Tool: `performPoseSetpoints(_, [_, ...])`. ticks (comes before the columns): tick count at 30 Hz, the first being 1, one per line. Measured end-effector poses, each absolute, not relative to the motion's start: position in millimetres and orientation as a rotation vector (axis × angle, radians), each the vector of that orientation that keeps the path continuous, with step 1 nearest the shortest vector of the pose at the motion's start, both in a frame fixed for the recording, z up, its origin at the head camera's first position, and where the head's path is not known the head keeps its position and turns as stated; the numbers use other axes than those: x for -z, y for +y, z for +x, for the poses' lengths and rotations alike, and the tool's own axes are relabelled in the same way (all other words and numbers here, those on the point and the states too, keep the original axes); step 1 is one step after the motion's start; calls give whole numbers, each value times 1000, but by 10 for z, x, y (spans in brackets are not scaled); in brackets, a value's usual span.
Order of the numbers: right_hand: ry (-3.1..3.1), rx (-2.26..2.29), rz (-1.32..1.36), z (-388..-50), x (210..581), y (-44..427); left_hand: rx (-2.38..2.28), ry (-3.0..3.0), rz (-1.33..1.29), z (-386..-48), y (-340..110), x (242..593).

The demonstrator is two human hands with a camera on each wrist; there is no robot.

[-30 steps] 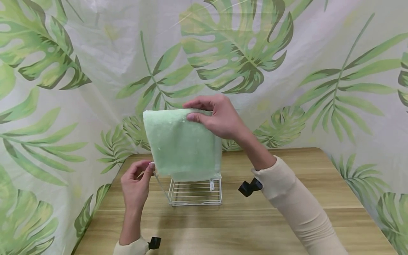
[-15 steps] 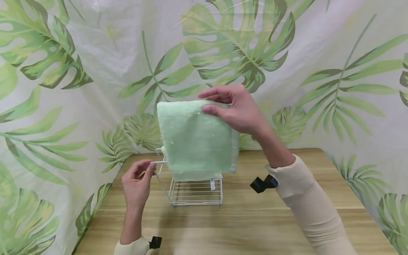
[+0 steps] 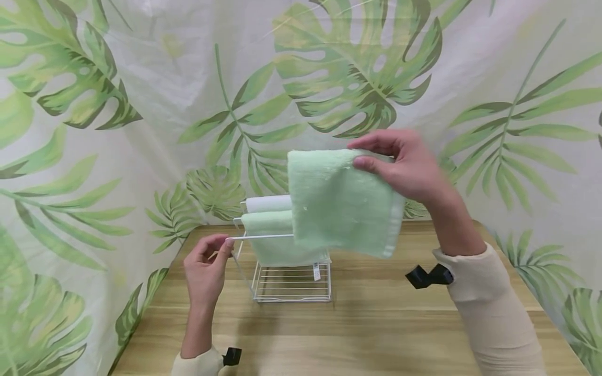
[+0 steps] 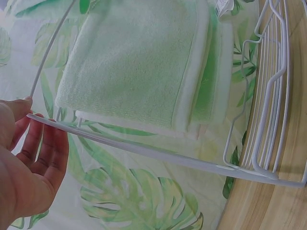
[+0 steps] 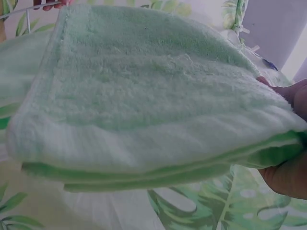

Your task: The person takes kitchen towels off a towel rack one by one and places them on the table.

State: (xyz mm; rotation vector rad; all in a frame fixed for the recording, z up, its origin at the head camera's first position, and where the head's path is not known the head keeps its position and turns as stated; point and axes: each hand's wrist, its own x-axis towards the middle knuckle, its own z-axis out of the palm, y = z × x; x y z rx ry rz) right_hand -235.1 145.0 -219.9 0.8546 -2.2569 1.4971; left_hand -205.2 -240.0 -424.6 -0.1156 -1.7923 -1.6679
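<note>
My right hand (image 3: 409, 167) pinches the top edge of a folded light green towel (image 3: 343, 203), thumb in front and fingers behind. The towel hangs in the air to the right of a white wire rack (image 3: 293, 300), covering part of its front rail. With thumb and fingers my left hand (image 3: 205, 266) holds the left corner of that rail (image 3: 263, 237). Behind the rail a second green towel (image 3: 268, 223) hangs over a bar, and a white towel (image 3: 268, 203) hangs farther back. In the left wrist view the hanging green towel (image 4: 129, 67) shows close up.
The rack stands on a wood-grain table (image 3: 367, 334), its wire shelf (image 3: 291, 284) low at the front. A small white tag (image 3: 316, 271) hangs near the rack's right side. A leaf-print curtain (image 3: 155, 104) covers the space behind the table.
My right hand has carried the green towel rightward, away from the rack, uncovering the front rail and the towels behind it. The left hand has stayed on the rail's corner.
</note>
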Motion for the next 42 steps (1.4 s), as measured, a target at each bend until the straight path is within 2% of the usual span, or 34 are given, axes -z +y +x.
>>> performPoseSetpoints(20, [-2101, -1697, 699, -2199, 2651, 2212, 1667, -1802, -101, -2050, -2398, 4257])
performPoseSetpoints(31, [-2309, -1543, 700, -2183, 3021, 2249, 1663, -1805, -101, -2060, -2406, 4259])
performPoseSetpoints(42, [-2368, -1766, 859, -2175, 3611, 2223, 1673, -1795, -103, -2055, -2405, 4264])
